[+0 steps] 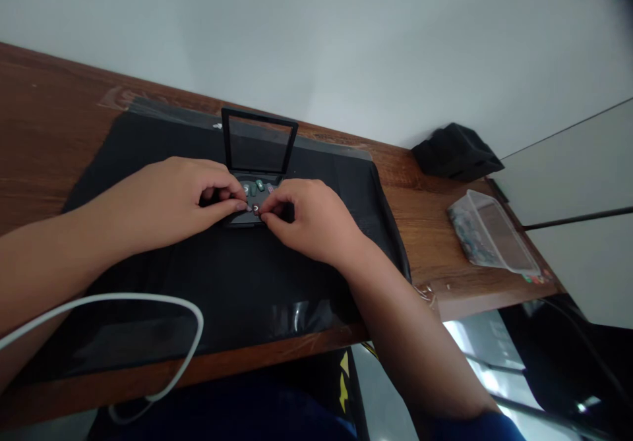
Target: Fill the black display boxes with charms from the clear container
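A small black case (259,143) with an upright hinged lid stands on a black mat (222,276). Its open tray holds several small coloured beads (259,186). My left hand (178,200) rests at the tray's left side, fingers curled, thumb and forefinger pinched at the tray's front. My right hand (309,217) is at the tray's right side, fingertips pinched together against those of the left. Between the two pinches sits a tiny pale bead (255,209). Which hand grips it I cannot tell.
The mat lies on a brown wooden table (44,131) against a white wall. A clear plastic box (489,236) of small pieces sits at the right edge, a black foam block (457,151) behind it. A white cable (148,302) loops over the mat's near left.
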### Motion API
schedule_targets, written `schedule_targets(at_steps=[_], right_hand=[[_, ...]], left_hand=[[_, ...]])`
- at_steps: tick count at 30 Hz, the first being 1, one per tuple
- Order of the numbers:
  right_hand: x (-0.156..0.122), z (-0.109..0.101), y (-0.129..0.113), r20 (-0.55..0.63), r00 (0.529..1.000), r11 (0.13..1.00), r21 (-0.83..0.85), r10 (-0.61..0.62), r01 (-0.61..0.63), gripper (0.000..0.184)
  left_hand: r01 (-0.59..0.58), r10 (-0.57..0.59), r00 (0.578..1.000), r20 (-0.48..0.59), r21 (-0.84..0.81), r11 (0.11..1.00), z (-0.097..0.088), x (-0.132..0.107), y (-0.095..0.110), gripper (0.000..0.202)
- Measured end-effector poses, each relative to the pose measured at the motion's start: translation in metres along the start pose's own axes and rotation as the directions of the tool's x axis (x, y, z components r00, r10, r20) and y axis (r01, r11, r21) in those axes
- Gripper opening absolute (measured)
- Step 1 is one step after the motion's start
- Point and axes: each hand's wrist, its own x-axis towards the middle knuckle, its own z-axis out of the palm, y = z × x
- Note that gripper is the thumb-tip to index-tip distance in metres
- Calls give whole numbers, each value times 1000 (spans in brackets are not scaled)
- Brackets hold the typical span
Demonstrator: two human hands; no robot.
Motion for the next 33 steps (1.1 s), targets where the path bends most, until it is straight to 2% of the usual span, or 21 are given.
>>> schedule_targets(at_steps=[6, 10, 15, 28, 33], right_hand=[[-2, -2, 3, 59, 993, 994, 36, -104, 102, 25], [-1, -5, 5, 40, 994, 995, 14, -103, 103, 29], [-1, -6, 5, 43, 994, 995, -5, -97, 97, 31], [-3, -5, 4, 28, 993, 994, -21, -111, 111, 31], [-3, -6, 4, 27, 995, 993, -73, -96, 98, 32]], left_hand=[[-101, 100, 994, -40, -16, 995, -1, 1, -3, 44], [-174, 174, 981, -82, 13, 985, 0, 1, -7, 43], [-211, 211, 974, -79, 11, 977, 1, 1, -8, 45], [-183, 183, 983, -5, -80, 980, 3, -1, -5, 39], [-106, 105, 993, -50, -15, 994, 1, -2, -3, 43]])
